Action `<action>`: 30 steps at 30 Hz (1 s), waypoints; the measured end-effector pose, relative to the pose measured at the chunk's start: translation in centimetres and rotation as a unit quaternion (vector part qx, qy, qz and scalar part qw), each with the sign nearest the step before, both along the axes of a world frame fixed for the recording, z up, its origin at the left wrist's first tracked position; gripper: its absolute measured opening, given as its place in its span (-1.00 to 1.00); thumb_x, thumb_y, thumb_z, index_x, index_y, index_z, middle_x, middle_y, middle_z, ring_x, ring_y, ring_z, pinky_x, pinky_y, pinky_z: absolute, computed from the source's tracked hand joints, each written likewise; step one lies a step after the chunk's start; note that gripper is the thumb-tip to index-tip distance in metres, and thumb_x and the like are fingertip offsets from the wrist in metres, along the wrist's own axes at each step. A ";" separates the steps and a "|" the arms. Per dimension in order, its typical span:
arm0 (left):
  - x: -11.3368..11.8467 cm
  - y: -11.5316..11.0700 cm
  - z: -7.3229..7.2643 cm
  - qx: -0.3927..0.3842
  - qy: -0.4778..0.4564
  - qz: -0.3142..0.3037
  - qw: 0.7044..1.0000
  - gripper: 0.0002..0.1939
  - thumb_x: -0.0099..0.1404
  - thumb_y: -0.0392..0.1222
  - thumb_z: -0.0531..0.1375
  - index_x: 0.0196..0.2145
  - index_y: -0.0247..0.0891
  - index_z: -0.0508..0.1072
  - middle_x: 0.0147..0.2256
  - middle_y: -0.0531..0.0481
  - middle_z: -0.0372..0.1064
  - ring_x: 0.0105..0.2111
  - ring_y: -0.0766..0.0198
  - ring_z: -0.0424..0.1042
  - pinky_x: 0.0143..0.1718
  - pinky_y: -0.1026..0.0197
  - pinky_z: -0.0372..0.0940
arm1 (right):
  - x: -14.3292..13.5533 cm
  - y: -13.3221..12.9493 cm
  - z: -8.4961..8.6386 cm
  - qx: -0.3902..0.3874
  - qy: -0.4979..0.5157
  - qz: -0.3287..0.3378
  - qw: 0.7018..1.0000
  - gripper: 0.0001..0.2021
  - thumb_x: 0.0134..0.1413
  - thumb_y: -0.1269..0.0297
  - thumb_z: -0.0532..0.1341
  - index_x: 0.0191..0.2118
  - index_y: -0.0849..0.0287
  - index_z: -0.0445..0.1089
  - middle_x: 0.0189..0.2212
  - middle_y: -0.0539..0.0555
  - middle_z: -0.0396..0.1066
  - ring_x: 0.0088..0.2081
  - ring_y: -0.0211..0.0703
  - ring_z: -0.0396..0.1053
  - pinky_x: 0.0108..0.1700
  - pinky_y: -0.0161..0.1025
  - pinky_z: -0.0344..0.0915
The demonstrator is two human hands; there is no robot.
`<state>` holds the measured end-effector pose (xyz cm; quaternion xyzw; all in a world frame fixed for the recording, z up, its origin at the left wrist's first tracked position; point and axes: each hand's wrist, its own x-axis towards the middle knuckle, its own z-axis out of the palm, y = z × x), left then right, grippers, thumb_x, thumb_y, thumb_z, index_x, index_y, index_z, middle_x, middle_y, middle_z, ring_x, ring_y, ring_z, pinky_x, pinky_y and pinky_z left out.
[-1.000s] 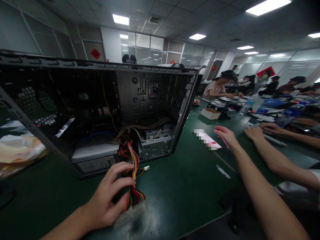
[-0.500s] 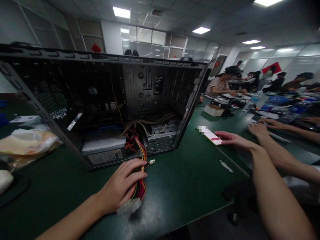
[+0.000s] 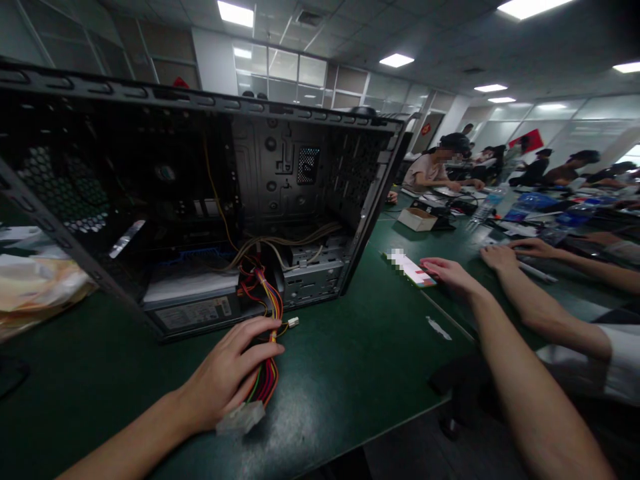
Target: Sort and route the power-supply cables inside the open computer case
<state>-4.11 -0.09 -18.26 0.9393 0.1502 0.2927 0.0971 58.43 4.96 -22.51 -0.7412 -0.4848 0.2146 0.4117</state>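
Note:
My left hand (image 3: 233, 367) is closed loosely around a bundle of coloured power cables (image 3: 270, 373), its fingers lying across the wires. A large clear connector (image 3: 243, 419) ends the bundle near the table edge, and a small white plug (image 3: 293, 322) sticks out past the fingertips. The cables come from an open black computer case (image 3: 280, 160), out of the space beside its metal power supply (image 3: 193, 310). Over on the right, my right hand (image 3: 453, 277) has its fingers stretched out at the near end of a flat white-and-red card or packet (image 3: 413, 272) on the table.
Past my right arm, a co-worker's hands (image 3: 505, 257) rest on the green table (image 3: 340, 373). Farther back are a small open box (image 3: 417, 219) and a plastic bottle (image 3: 487, 207). A torn strip (image 3: 439, 328) lies near the table seam; plastic bags (image 3: 40, 287) lie left of the case.
The view has shifted slightly, so the case sits farther left. My right fingers have slid off the card's end, and its coloured corner now shows. My left hand keeps its hold on the cables.

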 end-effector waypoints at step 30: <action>0.3 -0.2 -0.3 -0.001 0.011 0.006 1.000 -0.65 0.40 -0.31 0.07 0.11 -0.12 0.35 0.21 -0.16 0.15 0.22 0.03 0.17 0.18 -0.07 0.25 | -1.0 0.6 -0.1 -0.016 -0.064 0.051 0.997 -0.48 0.02 -0.22 0.20 -0.07 0.07 0.52 0.00 0.11 0.48 0.02 0.17 0.40 0.14 0.05 0.29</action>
